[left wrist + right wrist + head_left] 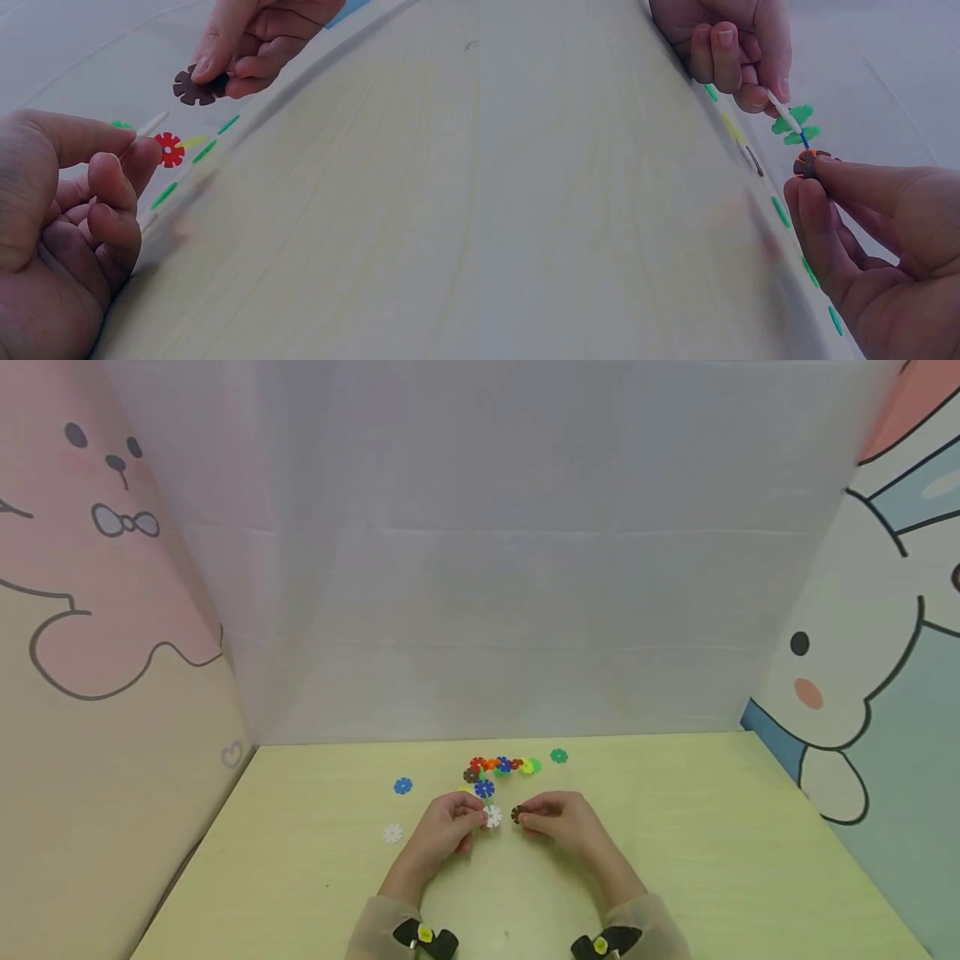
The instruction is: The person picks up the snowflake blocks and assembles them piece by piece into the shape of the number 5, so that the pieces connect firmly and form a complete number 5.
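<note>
Since both look light and stiff, pinch edgewise. Your left hand [447,827] grips the white disc [493,817], right hand [561,820] the brown disc [193,93].

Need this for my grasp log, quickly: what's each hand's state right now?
Left hand: closed, pinching a white notched disc.
Right hand: closed, pinching a brown notched disc.

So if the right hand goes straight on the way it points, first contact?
Probably the white round notched plastic disc pinched in the left hand; exact depth is unclear.
</note>
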`<action>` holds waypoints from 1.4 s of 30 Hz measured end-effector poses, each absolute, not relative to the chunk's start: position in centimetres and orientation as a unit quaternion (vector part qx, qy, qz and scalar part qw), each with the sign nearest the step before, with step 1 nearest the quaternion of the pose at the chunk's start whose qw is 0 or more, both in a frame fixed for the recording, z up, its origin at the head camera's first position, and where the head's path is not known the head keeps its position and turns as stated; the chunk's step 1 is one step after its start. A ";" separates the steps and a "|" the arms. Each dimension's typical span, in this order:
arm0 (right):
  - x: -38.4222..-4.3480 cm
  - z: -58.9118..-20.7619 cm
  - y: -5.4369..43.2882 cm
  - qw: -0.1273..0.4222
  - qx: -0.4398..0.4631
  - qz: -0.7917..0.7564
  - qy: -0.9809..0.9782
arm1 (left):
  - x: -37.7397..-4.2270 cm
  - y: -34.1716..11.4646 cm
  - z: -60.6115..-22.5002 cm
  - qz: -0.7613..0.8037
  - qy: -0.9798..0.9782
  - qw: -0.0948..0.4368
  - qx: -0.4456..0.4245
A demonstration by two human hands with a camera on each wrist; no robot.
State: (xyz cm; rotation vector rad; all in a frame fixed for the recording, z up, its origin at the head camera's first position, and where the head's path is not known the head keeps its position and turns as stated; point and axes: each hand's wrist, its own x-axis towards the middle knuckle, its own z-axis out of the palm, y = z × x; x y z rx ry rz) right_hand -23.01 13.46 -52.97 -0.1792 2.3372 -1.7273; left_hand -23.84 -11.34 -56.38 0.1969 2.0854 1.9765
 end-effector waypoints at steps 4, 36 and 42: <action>-22.6 -53.3 13.3 0.121 -0.060 -0.606 0.784 | -23.8 -11.5 -56.5 0.670 0.725 0.139 0.081; -22.7 -54.5 12.9 0.085 -0.105 -0.575 0.807 | -24.1 -11.8 -56.8 0.658 0.726 0.161 0.119; -22.6 -54.3 13.1 0.089 -0.117 -0.577 0.803 | -24.1 -11.8 -56.7 0.655 0.727 0.159 0.126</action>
